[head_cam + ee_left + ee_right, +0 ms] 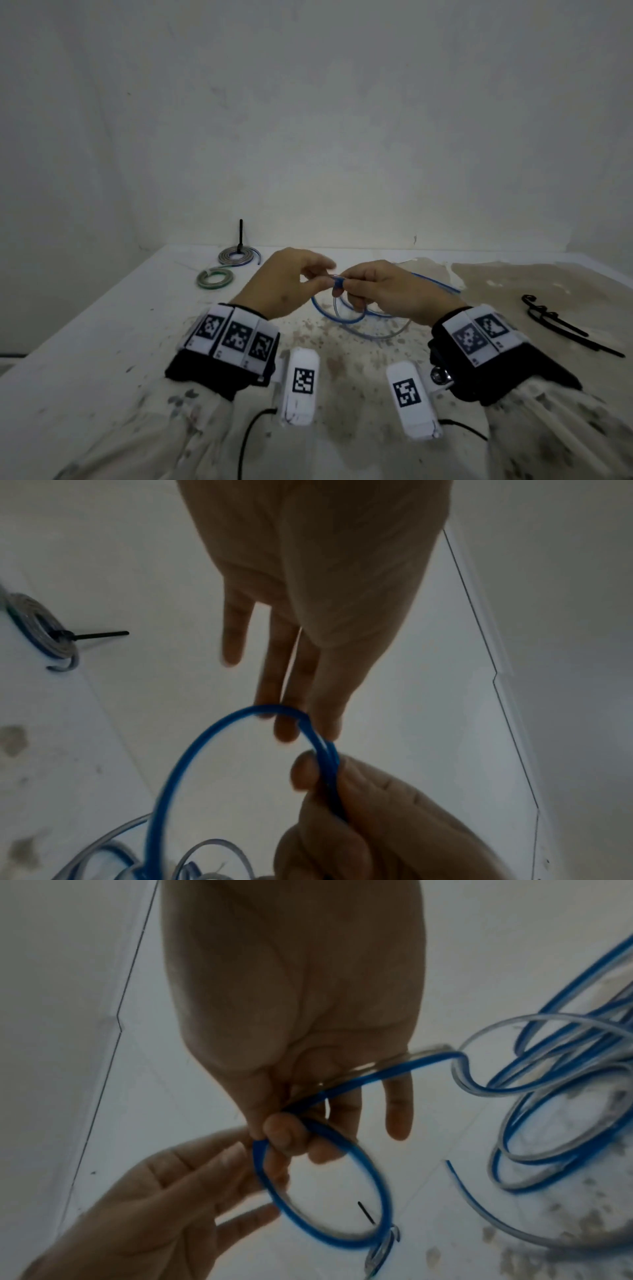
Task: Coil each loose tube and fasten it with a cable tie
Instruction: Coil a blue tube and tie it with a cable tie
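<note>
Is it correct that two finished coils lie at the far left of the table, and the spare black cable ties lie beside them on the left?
Not quite. The two finished coils do lie far left, but the head view shows the black cable ties on the table's right side, beyond the right hand.

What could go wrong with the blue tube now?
The first loop of the blue tube is held only by the right hand pinching it, so it might spring open. The left hand only touches it with straight fingers. The loose tube on the table might tangle.
</note>
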